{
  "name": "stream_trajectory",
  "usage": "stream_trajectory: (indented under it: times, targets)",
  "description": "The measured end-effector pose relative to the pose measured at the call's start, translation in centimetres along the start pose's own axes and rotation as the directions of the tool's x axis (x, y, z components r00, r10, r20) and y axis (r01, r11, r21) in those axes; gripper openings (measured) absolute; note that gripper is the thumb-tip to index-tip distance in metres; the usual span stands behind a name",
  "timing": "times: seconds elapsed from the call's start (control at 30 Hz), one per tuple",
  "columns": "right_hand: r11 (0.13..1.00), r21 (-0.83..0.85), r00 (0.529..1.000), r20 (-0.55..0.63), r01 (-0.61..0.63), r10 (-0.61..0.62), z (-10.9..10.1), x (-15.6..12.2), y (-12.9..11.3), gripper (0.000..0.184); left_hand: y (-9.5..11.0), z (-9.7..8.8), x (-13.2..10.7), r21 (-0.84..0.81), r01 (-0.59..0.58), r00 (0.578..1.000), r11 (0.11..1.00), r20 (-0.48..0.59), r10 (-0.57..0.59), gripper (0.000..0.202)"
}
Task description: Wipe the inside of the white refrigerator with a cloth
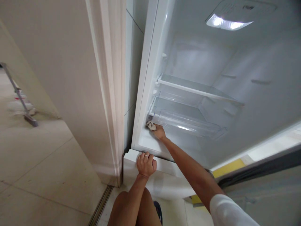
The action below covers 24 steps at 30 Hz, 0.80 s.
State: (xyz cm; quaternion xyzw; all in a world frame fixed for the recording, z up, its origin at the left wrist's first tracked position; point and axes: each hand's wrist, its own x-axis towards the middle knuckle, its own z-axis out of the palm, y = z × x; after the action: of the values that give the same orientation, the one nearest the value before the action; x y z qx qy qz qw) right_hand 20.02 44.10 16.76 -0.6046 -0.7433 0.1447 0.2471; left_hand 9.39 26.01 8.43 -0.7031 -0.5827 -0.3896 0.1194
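My right hand reaches into the lower left part of an open fridge, fingers closed round a crumpled whitish cloth. The cloth is against the inner left wall, by the end of a clear plastic bin. My left hand wears a ring and is curled over the top edge of a white lower drawer front below the compartment. Its fingertips are partly hidden behind that edge.
Inside the fridge are a glass shelf and a lit lamp. A wooden door frame stands close on the left. The fridge door is at the right. A broom rests on the tiled floor.
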Motion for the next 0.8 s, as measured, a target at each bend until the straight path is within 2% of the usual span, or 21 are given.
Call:
stream_trajectory:
  times: [0.2,0.33,0.4,0.5,0.57,0.67,0.8]
  targets:
    - [0.989,0.126,0.996,-0.043,0.082,-0.077,0.5,-7.0,-1.4,0.029,0.0,-0.2,0.3,-0.017,0.014,0.999,1.000,0.034,-0.013,0.013]
    - [0.981,0.158,0.992,-0.084,0.112,-0.099,0.0,-10.4,-2.0,0.024,-0.1,-0.6,0.5,-0.039,0.041,0.996,0.998,0.084,-0.037,0.018]
    - [0.986,0.149,0.991,-0.118,0.076,-0.058,-0.8,-11.4,-1.3,0.024,-0.4,-0.9,0.6,-0.065,0.048,0.992,0.997,0.116,-0.040,0.020]
    - [0.988,0.123,0.971,-0.212,-0.091,0.116,-2.9,-12.3,1.1,0.029,-0.8,-1.6,0.6,-0.117,0.051,0.985,0.992,0.171,-0.031,0.023]
    - [0.964,0.121,0.918,-0.297,-0.238,0.264,-4.6,-12.9,3.0,0.034,-0.9,-2.0,0.7,-0.153,0.058,0.977,0.986,0.209,-0.025,0.024]
    - [0.905,0.149,0.804,-0.419,-0.398,0.423,-6.9,-14.4,5.6,0.039,-1.0,-2.6,0.9,-0.201,0.092,0.965,0.975,0.261,-0.037,0.024]
    - [0.865,0.233,0.675,-0.548,-0.445,0.495,-8.7,-17.5,7.4,0.043,-1.1,-3.0,1.5,-0.281,0.157,0.946,0.947,0.318,-0.062,0.023]
